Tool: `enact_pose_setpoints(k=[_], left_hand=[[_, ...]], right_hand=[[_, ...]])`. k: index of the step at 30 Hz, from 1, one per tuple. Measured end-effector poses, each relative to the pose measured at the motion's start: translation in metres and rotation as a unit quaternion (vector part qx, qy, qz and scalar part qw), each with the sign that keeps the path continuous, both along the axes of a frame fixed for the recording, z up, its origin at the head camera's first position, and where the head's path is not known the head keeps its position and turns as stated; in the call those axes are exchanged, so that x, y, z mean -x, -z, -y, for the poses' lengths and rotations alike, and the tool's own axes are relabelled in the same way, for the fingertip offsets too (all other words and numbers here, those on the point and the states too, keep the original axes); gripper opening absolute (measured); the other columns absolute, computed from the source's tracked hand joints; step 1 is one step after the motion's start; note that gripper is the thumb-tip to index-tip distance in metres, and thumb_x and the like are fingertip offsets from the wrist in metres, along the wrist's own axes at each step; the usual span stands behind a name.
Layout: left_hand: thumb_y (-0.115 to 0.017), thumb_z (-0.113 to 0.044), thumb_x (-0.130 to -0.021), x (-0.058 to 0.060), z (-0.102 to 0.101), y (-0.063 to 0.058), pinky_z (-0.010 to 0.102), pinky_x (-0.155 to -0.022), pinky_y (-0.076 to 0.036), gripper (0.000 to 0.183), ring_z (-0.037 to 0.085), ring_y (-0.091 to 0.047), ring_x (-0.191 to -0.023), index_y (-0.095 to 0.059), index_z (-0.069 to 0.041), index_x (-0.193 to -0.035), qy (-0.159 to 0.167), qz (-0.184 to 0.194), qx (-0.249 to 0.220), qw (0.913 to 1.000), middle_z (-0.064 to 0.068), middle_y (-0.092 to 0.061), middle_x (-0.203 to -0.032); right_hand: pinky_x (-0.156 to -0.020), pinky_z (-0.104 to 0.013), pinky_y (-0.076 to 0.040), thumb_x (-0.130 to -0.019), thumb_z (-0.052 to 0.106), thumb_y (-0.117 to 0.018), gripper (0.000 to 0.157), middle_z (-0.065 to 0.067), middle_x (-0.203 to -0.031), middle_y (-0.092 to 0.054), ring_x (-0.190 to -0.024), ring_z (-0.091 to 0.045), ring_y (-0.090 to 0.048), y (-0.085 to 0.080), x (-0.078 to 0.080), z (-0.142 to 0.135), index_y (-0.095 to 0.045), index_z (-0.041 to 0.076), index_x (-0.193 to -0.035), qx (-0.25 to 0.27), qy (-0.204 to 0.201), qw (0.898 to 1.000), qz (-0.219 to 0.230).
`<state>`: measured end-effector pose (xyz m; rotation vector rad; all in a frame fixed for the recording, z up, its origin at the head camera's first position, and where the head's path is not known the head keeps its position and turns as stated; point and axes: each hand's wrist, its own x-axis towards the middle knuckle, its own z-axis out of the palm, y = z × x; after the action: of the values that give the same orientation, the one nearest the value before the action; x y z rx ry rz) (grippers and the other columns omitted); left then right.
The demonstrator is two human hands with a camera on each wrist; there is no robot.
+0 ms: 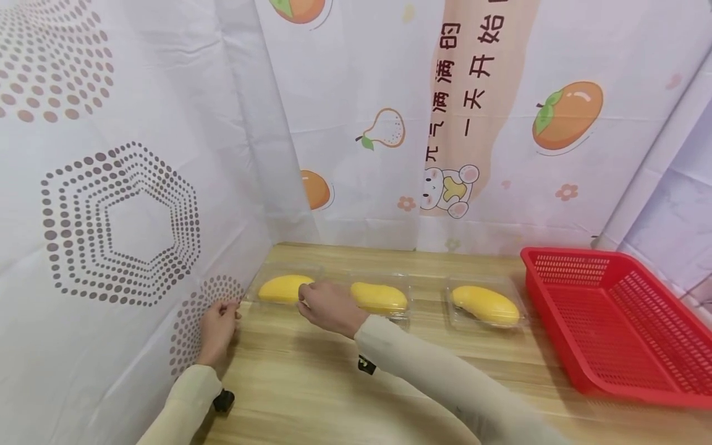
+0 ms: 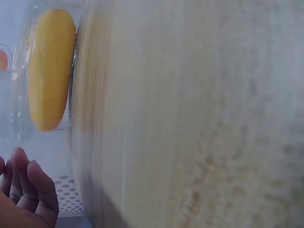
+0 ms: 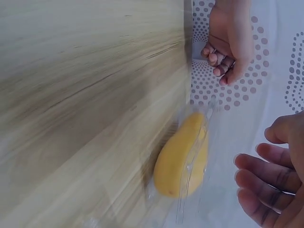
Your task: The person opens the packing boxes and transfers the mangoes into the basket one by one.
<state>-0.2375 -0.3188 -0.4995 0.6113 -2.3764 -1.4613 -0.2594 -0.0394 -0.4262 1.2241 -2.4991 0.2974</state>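
Note:
Three yellow mangoes, each in a clear plastic box, lie in a row on the wooden table. My left hand (image 1: pixel 218 330) is beside the near left corner of the leftmost box (image 1: pixel 253 292), its fingers loosely bent with nothing held in the left wrist view. My right hand (image 1: pixel 330 307) is over the table between the leftmost mango (image 1: pixel 280 289) and the middle mango (image 1: pixel 381 298), overlapping both boxes in the head view. In the right wrist view its relaxed fingers (image 3: pixel 259 173) stand apart from the boxed mango (image 3: pixel 178 159). The third mango (image 1: pixel 486 305) lies further right.
A red plastic basket (image 1: pixel 562 334) with perforated sides stands at the right, close to the third box. Printed curtains (image 1: pixel 356 204) hang behind the table and along its left side, close to my left hand. The wooden tabletop (image 1: pixel 289 395) extends toward me.

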Motion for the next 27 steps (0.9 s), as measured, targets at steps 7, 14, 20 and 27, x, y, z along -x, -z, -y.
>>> enact_pose_setpoints(k=[7, 14, 20, 27], left_hand=[[-0.046, -0.023, -0.110, 0.005, 0.002, 0.002, 0.031, -0.049, -0.052, 0.031, 0.015, -0.060, -0.063, -0.056, 0.002, -0.124, 0.009, 0.014, -0.090, 0.9958, 0.010, -0.063, -0.095], [-0.047, -0.018, -0.109, 0.014, 0.001, -0.001, 0.029, -0.051, -0.054, 0.030, 0.014, -0.062, -0.063, -0.057, 0.006, -0.123, 0.017, -0.004, -0.109, 0.9938, 0.010, -0.064, -0.090], [-0.046, -0.015, -0.109, 0.018, 0.001, -0.001, 0.027, -0.051, -0.051, 0.030, 0.011, -0.058, -0.061, -0.054, 0.009, -0.125, 0.031, 0.010, -0.144, 0.9891, 0.008, -0.064, -0.086], [-0.048, -0.011, -0.107, 0.008, 0.001, 0.008, 0.027, -0.049, -0.049, 0.031, 0.010, -0.055, -0.058, -0.054, 0.014, -0.125, 0.042, 0.015, -0.180, 0.9826, 0.008, -0.065, -0.082]], right_hand=[[-0.059, -0.015, -0.048, -0.105, 0.021, -0.059, 0.014, 0.003, -0.084, -0.070, -0.064, -0.004, -0.060, 0.002, 0.009, 0.030, -0.069, 0.013, -0.101, -0.002, 0.001, 1.000, 0.020], [-0.049, -0.016, -0.040, -0.103, 0.017, -0.057, 0.014, 0.008, -0.067, -0.054, -0.055, -0.002, -0.046, 0.012, 0.018, 0.055, -0.063, 0.014, -0.092, -0.003, 0.006, 0.999, 0.033], [-0.043, -0.021, -0.036, -0.103, 0.017, -0.057, 0.011, 0.006, -0.064, -0.045, -0.053, -0.006, -0.040, 0.018, 0.021, 0.070, -0.060, 0.015, -0.093, -0.021, 0.039, 0.998, 0.048], [-0.047, -0.022, -0.044, -0.104, 0.024, -0.060, 0.014, 0.006, -0.069, -0.054, -0.054, -0.005, -0.046, 0.029, 0.020, 0.093, -0.066, 0.016, -0.113, -0.067, 0.078, 0.994, 0.042]])
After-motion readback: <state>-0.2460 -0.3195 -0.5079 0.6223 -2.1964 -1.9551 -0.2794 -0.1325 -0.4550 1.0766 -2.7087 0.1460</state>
